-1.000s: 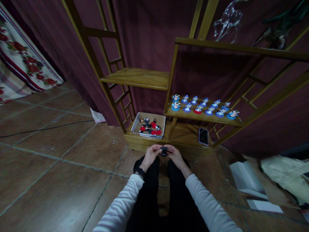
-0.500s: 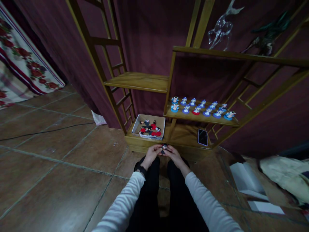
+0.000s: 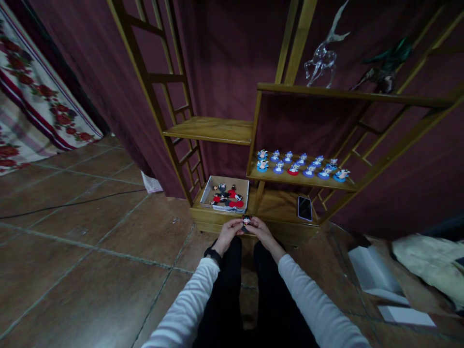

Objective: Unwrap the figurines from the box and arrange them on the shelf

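A small figurine (image 3: 247,221) with black hair and a dark base is upright between my two hands, in front of the low shelf. My left hand (image 3: 231,231), with a dark band on its wrist, pinches it from the left. From the right, the fingers of my right hand (image 3: 261,230) close on it too. Just beyond the hands stands an open cardboard box (image 3: 232,181) with several red and black figurines (image 3: 222,196) lying in it. Up to the right, several blue, purple and red based figurines (image 3: 302,158) stand in two rows on a shelf.
The wooden shelf unit (image 3: 210,129) fills the space ahead. A phone (image 3: 304,208) lies on its bottom board. Higher up are a clear deer ornament (image 3: 322,59) and a dark green statue (image 3: 386,65). White packaging (image 3: 377,273) lies on the floor at right; a black cable (image 3: 72,203) runs at left.
The figurine stays in both hands and now shows more of its front, with its head turned up. The view has shifted slightly; the box and shelf figurines have not moved.
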Motion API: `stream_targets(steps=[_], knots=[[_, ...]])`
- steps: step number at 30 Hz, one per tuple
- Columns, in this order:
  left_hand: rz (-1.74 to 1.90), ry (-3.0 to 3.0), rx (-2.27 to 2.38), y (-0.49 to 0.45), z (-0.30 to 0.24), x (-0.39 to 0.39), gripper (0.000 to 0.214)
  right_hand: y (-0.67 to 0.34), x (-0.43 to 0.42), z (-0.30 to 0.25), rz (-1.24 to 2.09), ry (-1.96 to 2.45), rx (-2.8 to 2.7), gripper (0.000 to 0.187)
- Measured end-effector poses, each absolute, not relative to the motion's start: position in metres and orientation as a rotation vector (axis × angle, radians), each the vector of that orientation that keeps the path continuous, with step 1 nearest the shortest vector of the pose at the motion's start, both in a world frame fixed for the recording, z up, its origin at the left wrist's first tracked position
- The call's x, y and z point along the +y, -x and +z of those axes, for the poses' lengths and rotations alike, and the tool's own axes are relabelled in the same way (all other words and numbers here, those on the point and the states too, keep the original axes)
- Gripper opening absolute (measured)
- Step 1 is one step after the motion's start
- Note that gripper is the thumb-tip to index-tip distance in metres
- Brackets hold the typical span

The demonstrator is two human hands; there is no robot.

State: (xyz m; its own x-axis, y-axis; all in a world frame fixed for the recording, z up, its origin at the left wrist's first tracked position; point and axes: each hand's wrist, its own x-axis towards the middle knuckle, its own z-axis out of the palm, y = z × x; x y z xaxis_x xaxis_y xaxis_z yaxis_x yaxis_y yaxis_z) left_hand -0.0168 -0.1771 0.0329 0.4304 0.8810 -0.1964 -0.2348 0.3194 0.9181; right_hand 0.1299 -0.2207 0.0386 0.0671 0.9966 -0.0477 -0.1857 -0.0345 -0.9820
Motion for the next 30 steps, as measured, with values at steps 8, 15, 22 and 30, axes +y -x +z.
stream_targets(steps=[8,15,22,30], knots=[[0.907,-0.925,0.805,0.024,0.032,-0.177,0.037,-0.125,-0.209,0.051,1.223,1.101,-1.101,0.04],[0.949,-0.92,0.802,0.033,0.038,-0.178,0.039,-0.12,-0.195,0.049,1.135,1.113,-1.257,0.04],[1.022,-0.807,0.777,0.048,0.053,-0.178,0.039,-0.104,-0.186,0.067,1.122,1.069,-1.3,0.037],[1.16,-0.784,0.65,0.066,0.112,-0.162,0.044,-0.086,-0.157,0.139,1.151,0.93,-1.318,0.039]])
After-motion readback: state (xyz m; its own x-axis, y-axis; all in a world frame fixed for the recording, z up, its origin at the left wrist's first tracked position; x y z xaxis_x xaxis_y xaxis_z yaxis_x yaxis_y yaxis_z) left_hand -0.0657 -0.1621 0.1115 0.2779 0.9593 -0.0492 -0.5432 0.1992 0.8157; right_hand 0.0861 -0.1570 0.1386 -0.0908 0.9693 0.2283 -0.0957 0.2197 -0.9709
